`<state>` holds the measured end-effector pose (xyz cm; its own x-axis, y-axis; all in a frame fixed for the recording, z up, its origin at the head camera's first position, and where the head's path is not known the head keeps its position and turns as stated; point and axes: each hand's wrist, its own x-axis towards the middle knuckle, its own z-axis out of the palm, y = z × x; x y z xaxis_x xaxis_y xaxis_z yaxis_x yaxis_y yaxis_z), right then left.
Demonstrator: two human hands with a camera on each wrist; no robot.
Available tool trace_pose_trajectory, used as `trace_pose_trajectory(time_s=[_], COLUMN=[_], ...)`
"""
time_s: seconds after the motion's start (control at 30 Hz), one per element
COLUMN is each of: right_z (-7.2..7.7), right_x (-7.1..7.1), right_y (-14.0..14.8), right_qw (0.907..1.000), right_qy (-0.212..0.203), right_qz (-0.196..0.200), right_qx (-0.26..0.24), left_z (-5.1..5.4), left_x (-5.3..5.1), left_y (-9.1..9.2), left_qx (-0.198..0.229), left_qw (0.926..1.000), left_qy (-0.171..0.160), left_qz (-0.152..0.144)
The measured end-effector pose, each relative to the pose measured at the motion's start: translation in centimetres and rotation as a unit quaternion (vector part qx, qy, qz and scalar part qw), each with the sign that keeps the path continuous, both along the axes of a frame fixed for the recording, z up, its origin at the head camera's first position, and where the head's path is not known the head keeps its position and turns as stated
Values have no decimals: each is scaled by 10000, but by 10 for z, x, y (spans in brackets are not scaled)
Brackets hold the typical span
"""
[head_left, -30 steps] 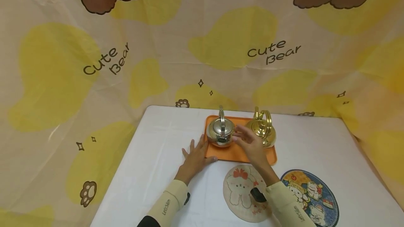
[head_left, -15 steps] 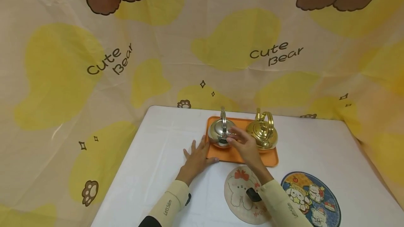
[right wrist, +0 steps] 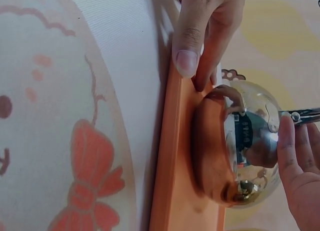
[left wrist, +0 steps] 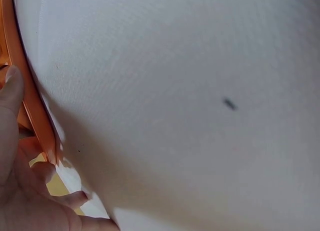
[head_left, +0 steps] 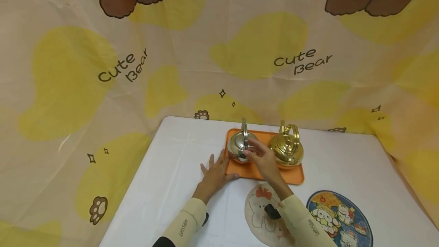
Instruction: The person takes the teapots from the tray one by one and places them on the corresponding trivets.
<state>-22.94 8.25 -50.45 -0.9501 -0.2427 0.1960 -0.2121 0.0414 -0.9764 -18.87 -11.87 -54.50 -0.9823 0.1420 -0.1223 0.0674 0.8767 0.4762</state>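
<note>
- Backdrop (head_left: 192, 56) first: cream cloth, yellow blotches, "Cute Bear" lettering, brown bear feet along the top.
- White bench (head_left: 157, 182) runs up to it, everything else on top.
- Orange tray (head_left: 247, 170) sits towards the far side, both kettles on it.
- Blue mat (head_left: 339, 218) at near right, round, cartoon animals all over!
- Pale mat (head_left: 257, 224) beside it, red-bowed figure on show, partly under the right sleeve (head_left: 302, 220).
- Gold kettle (head_left: 286, 149) stands upright at the tray's right end.
- Silver kettle (head_left: 236, 146), the one in play, upright at the left end.
- Left hand (head_left: 215, 174): fingers spread wide, touching the tray's near-left corner.
- Right hand (head_left: 267, 161): thumb and fingers right at the silver kettle's handle (head_left: 244, 134); gripping it or not, can't tell.
</note>
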Motion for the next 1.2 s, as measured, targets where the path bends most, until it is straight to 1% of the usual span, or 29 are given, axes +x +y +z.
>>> trace_pose_trajectory(time_s=[0.17,0.33,0.43,0.6,0.87,1.2], right_z=[-1,-1,-1,-1,-2,1], right_x=[-2,-4,-5,-6,-7,-5], right_y=[-4,-9,-11,-13,-15,-16], right_qw=[10000,9999,9999,9997,9991,9989], right_qy=[-44,14,50,81,148,22], right_qz=[-55,-98,-85,-160,-269,-365], right_qx=[47,115,88,187,283,310], left_z=[-1,-3,-3,-4,-3,-1], left_x=[0,-1,-1,-1,-1,-2], left_y=[0,0,0,0,0,1], left_qx=[-47,-152,-151,-138,-91,-203], left_qw=[10000,9998,9998,9998,9999,9998], left_qy=[42,115,117,143,93,42], left_qz=[-14,-5,9,21,23,13])
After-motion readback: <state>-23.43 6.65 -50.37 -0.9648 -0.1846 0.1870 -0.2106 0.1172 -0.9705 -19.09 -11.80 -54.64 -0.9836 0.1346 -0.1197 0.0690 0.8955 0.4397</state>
